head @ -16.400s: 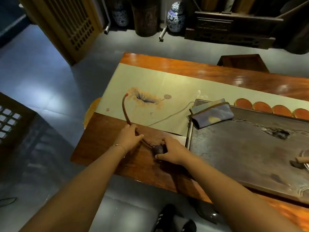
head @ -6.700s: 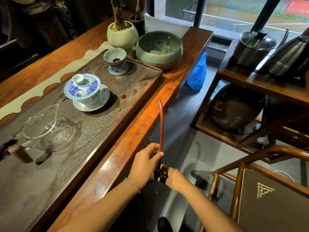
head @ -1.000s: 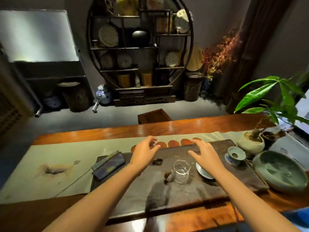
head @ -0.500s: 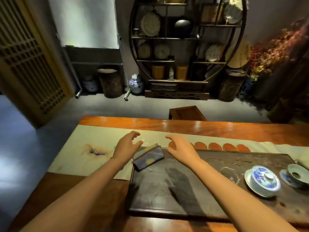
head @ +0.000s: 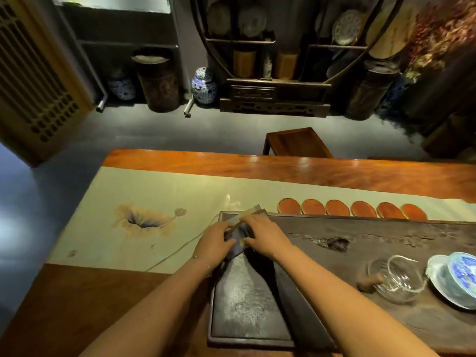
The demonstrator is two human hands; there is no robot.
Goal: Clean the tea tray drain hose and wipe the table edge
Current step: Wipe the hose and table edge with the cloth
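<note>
Two hands, left hand and right hand, clamp a folded dark-blue cloth at the tea tray's corner.

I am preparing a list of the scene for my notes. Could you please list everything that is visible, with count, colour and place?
Table: one, reddish wood, across the view.
Table runner: one, pale green with a painted lotus, along the table.
Tea tray: one, dark, on the table's near side.
Folded cloth: one, blue-grey, at the tray's far left corner.
Coasters: six, orange-red, in a row behind the tray.
Glass pitcher: one, clear, on the tray at right.
Lidded cup: one, blue and white, on a saucer at the right edge.
Stool: one, brown, behind the table.
Porcelain jars: two, blue and white, on the floor.
Left hand: grip on the cloth.
Right hand: grip on the cloth.
</note>
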